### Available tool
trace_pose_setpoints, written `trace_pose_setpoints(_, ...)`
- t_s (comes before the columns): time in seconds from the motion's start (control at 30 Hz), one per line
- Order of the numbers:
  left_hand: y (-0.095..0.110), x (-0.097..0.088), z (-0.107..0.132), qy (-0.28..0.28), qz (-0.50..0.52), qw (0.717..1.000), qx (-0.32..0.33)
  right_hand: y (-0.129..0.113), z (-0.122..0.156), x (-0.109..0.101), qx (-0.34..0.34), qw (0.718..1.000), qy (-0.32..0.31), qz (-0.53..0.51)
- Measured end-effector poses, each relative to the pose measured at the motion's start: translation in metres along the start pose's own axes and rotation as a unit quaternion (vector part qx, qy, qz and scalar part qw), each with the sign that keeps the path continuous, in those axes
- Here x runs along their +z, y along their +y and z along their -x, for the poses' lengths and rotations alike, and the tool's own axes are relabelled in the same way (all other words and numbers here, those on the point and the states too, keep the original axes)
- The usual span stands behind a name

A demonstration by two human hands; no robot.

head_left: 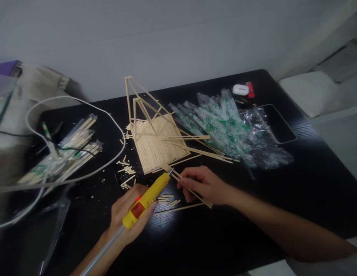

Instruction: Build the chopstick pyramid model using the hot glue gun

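Observation:
My left hand (129, 211) is wrapped round a yellow hot glue gun (149, 199), whose red switch glows and whose clear glue stick trails out of the back. The gun's metal nozzle points at the near end of a pair of joined wooden chopsticks (192, 191). My right hand (205, 184) pinches those chopsticks, tilted just above the table. Behind them lies a flat panel of sticks (155, 153) set side by side. A triangular frame of sticks (141, 111) stands upright on it. Whether the nozzle touches the chopsticks I cannot tell.
Empty clear-and-green wrappers (218, 119) and a dark phone (279, 122) lie to the right, with a white earbud case (240, 89) behind. Wrapped chopsticks (71, 153) and a looping white cable (115, 157) are on the left. Short cut pieces (126, 168) are scattered near the panel.

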State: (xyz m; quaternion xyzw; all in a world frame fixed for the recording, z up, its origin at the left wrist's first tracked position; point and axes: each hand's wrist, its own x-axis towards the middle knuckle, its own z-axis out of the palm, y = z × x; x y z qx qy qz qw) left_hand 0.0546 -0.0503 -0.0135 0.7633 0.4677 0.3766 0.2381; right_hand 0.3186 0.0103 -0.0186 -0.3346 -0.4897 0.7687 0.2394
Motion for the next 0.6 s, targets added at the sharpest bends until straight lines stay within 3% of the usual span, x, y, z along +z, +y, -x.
trace_pose_setpoints(0.33, -0.0083, -0.0075, 0.0089, 0.027, -0.056, 0.997, -0.039, -0.0029, 0.0005, 0.0003, 0.004, 1.000, 0.000, 0.016)
trace_pose_setpoints(0.6, -0.0107, -0.0036, 0.0054, 0.006, -0.058, 0.997, -0.041, 0.0000, 0.0004, 0.0014, 0.003, 1.000, -0.002, 0.011)
